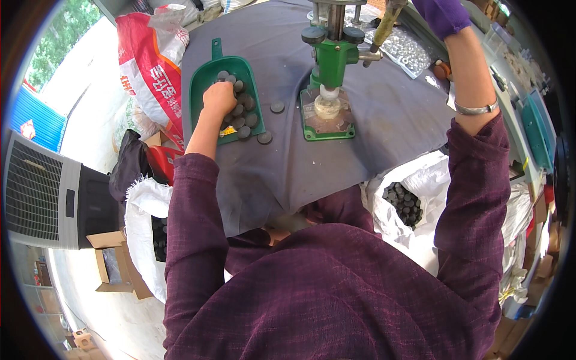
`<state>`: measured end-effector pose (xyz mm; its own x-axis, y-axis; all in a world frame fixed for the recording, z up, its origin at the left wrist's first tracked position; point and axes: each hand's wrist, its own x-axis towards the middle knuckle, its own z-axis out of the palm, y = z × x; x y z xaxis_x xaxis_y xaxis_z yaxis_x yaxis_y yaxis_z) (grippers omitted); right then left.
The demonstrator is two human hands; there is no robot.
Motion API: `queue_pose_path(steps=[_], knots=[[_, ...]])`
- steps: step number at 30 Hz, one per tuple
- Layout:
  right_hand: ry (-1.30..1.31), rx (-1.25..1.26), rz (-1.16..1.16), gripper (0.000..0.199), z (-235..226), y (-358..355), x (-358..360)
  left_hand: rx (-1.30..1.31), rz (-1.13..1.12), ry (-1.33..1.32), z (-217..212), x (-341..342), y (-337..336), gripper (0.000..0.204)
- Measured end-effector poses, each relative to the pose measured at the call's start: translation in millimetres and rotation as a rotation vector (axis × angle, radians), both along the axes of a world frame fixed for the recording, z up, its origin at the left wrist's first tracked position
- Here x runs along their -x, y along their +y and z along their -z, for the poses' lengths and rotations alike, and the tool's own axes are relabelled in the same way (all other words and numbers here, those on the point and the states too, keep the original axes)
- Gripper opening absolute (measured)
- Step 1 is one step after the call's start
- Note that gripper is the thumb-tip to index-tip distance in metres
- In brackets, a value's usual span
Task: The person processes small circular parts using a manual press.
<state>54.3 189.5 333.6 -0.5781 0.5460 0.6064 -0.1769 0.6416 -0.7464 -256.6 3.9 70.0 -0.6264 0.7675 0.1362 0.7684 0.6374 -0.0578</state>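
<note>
Fingers of the left hand [219, 98] curl down onto the dark discs [242, 111] heaped in the green scoop [207, 75], closing on one or more; which, I cannot tell. The scoop lies left of the green hand press [331, 66] on the grey bench [384, 126]. Right hand [441, 15], gloved purple, reaches up beside the press lever [387, 24]; its grip is hidden. The discs look small, stiff and light, best pinched by the rim.

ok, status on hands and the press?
Left hand closed in green scoop of dark discs. Right hand, purple glove, up by press lever. White piece sits under green press. Two loose discs on cloth.
</note>
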Motion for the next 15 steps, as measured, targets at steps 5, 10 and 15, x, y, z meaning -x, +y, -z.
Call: queue_pose_path(steps=[5, 10, 15], knots=[[-0.015, -0.006, -0.043, 0.020, 1.3, 2.3, -2.6, -0.121, 0.052, -0.072, 3.6, 0.9, -7.8, 0.037], [-0.108, -0.067, 0.015, 0.020, -3.6, -4.4, -1.9, -0.685, 0.119, -0.306, 11.1, 3.2, -39.3, 0.042], [-0.031, -0.037, -0.027, 0.017, -0.4, -4.5, -6.6, -0.990, 0.130, -0.752, -6.5, -31.3, -47.7, 0.038]])
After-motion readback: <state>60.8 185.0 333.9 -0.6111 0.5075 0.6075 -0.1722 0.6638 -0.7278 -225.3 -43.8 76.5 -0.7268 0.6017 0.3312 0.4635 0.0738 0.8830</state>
